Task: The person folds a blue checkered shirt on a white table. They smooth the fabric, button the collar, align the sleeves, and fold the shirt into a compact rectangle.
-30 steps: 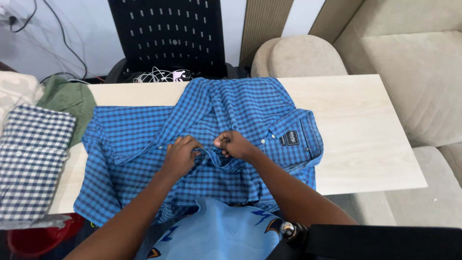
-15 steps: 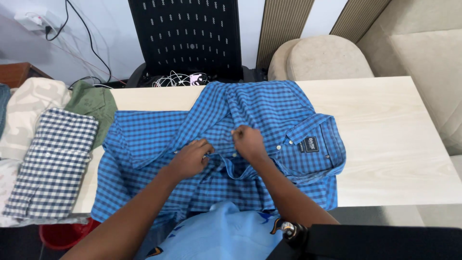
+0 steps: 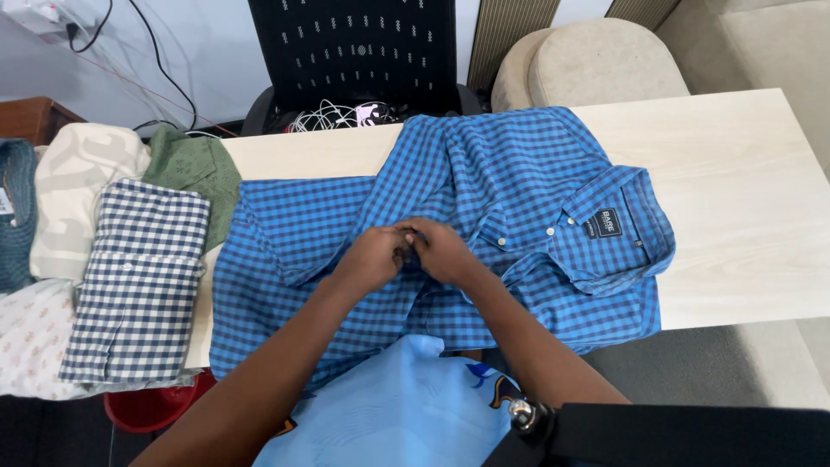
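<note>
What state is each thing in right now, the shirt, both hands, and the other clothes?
Blue checked shirt: spread on the table, front placket pinched.
Left hand: gripping the placket.
Right hand: gripping the placket.
Navy checked shirt: folded.
Green garment: folded, partly covered.

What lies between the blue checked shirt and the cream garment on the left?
In the head view, a folded navy-and-white checked shirt lies between the blue checked shirt and the cream garment.

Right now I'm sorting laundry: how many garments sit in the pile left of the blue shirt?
5 visible: navy checked shirt, green one behind it, cream one, teal one at the edge, white floral one nearest. More may be hidden beneath.
</note>
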